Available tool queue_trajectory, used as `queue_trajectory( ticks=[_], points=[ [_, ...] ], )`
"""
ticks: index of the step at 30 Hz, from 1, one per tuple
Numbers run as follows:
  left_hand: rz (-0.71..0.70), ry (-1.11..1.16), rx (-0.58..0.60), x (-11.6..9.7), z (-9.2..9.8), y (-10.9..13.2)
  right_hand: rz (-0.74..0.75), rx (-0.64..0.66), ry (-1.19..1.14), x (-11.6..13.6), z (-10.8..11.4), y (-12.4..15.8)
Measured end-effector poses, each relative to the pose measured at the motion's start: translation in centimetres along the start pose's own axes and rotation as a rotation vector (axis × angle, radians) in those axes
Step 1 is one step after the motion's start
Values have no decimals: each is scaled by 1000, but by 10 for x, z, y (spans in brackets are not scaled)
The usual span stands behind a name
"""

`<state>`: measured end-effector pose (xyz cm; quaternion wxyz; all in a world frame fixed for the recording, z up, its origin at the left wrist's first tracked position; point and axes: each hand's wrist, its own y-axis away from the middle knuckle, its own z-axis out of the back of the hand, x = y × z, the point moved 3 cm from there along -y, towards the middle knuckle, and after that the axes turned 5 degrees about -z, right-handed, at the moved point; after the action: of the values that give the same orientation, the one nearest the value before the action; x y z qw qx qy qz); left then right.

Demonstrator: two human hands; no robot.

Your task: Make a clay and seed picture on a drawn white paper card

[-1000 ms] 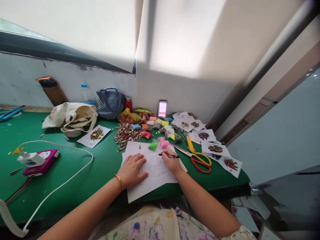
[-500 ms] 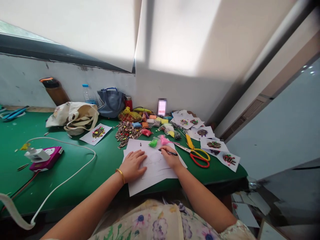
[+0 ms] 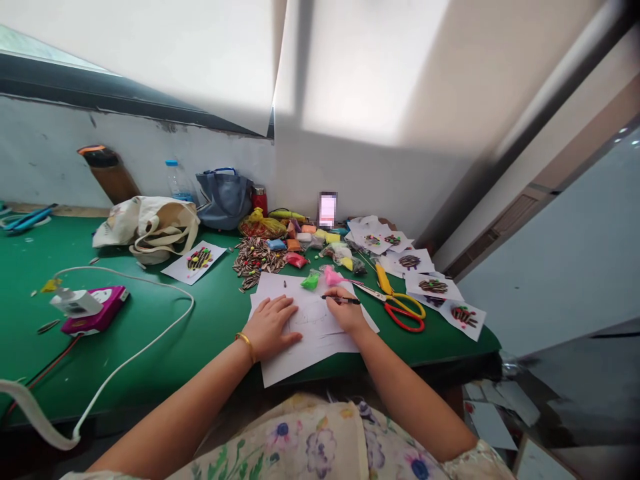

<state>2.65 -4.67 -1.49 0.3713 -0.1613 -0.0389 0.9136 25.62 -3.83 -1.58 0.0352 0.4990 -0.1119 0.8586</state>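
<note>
Green bench (image 3: 150, 327) holds paper (image 3: 313, 360) flattened under the open left hand (image 3: 270, 327), while the right hand (image 3: 347, 310) grips a pen (image 3: 354, 301); if the paper slips, the pen could stray.

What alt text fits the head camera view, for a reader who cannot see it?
A person's right hand holds a black pen to white paper while the left hand presses the sheets, on a green table beside red-and-yellow scissors.

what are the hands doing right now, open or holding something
Left hand: open, flat on the white paper, holding nothing.
Right hand: closed, holding a black pen with its tip at the paper.
</note>
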Motion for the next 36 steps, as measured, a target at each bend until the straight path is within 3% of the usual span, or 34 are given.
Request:
queue_trajectory(
  ticks=[4, 13, 22, 31, 36],
  points=[
    [2, 14, -3, 0, 0, 0, -14, -67, 89, -4, -4, 1],
    [4, 39, -18, 0, 1, 0, 30, -79, 156, -2, -5, 4],
    [1, 32, -21, -4, 3, 4, -3, -69, 82, -2, -4, 6],
    [10, 30, 11, -12, 4, 24, -34, -15, 53, 10, -3, 31],
    [7, 34, 27, -10, 10, 22, -40, 5, 35, 14, -1, 33]
  ],
)
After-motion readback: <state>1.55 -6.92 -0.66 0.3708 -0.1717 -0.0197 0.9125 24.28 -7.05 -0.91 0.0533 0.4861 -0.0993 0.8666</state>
